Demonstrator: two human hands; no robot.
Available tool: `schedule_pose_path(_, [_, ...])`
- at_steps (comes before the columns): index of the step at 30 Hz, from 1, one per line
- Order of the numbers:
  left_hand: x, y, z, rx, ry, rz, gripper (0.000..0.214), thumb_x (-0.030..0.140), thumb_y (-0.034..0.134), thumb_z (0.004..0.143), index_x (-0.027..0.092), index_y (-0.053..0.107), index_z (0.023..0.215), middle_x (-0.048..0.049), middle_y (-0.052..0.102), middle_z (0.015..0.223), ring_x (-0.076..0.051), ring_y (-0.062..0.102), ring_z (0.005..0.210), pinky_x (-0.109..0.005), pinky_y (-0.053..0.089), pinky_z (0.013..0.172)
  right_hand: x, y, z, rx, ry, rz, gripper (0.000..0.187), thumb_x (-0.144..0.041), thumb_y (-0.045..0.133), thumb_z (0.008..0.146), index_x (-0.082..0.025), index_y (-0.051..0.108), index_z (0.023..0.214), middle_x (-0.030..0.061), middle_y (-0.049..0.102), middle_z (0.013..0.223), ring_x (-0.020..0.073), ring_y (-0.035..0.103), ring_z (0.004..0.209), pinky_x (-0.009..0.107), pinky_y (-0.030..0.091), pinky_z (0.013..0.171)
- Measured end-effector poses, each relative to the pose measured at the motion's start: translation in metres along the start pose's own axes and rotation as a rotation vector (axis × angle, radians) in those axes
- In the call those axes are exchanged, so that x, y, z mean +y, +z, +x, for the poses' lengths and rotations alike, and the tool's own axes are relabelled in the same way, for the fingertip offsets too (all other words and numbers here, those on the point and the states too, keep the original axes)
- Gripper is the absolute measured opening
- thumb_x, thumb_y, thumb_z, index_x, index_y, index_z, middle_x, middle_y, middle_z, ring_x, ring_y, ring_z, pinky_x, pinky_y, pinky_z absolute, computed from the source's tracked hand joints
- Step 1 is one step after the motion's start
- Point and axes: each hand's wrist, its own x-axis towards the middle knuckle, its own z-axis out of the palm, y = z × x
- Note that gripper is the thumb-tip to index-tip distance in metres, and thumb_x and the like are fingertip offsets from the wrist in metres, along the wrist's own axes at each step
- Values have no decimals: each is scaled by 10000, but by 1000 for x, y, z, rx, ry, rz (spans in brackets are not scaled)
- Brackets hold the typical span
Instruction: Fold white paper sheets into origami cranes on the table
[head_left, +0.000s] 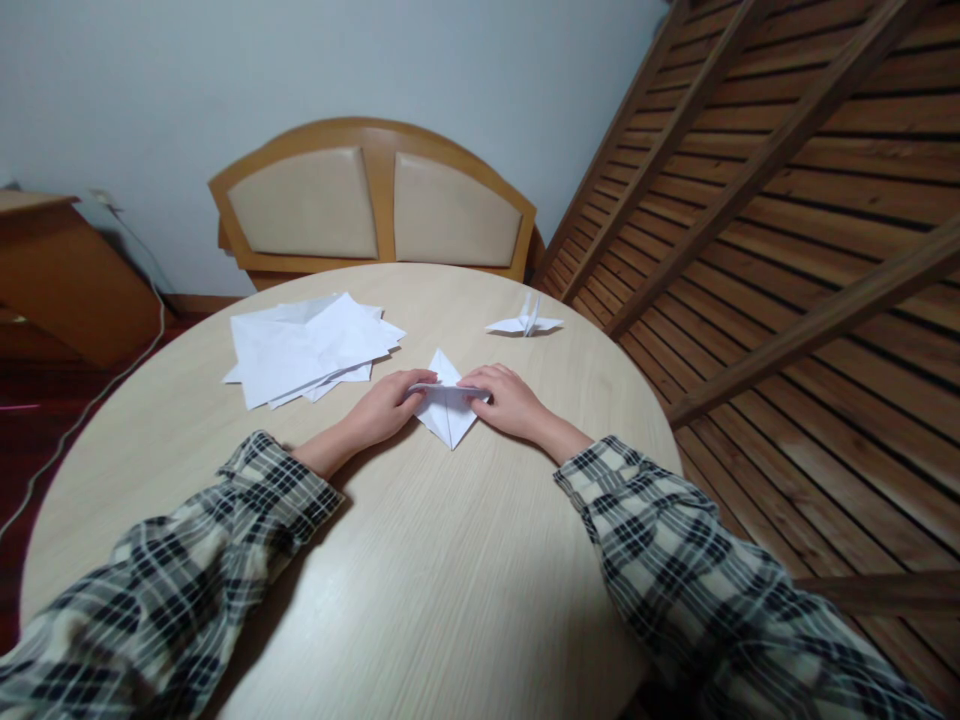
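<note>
A folded white origami paper lies between my hands, one point toward me and another away, with a raised fold running across its middle. My left hand pinches the left end of that fold between thumb and fingers. On the opposite end my right hand grips the paper the same way, thumb below and fingers on top. Beyond my right hand stands a finished paper crane with its wings spread. To the left is a loose pile of white paper sheets, some of them creased.
Everything rests on a round pale wooden table. Behind it stands a wooden headboard with cream panels. A slatted wooden partition rises along the right. At the left are a wooden desk and a white cable.
</note>
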Motion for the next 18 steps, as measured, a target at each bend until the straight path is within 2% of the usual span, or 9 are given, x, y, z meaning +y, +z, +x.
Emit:
schedule_pose_path(10, [5, -2, 0, -1, -61, -72, 362, 263, 425, 902, 157, 583, 1209, -126, 670, 1195, -249, 615, 1054, -427, 461, 968, -1, 0, 1, 48, 4, 58, 271, -101, 525, 840, -201, 717, 1003, 41, 726, 1027, 194, 593, 960, 355, 406, 928])
schedule_pose_path(14, [5, -2, 1, -1, -94, -79, 341, 272, 415, 905, 157, 588, 1175, -122, 683, 1137, -256, 621, 1015, -426, 472, 936, -2, -2, 2, 43, 15, 65, 219, -174, 477, 915, -190, 691, 871, 37, 693, 846, 182, 559, 832, 336, 393, 845])
schedule_pose_path(18, [3, -1, 2, 2, -115, -88, 319, 272, 416, 898, 156, 592, 1136, -123, 687, 1104, -259, 623, 996, -423, 473, 921, -3, -2, 2, 59, 29, 66, 284, -249, 444, 960, -186, 602, 732, 20, 611, 714, 173, 518, 749, 311, 367, 766])
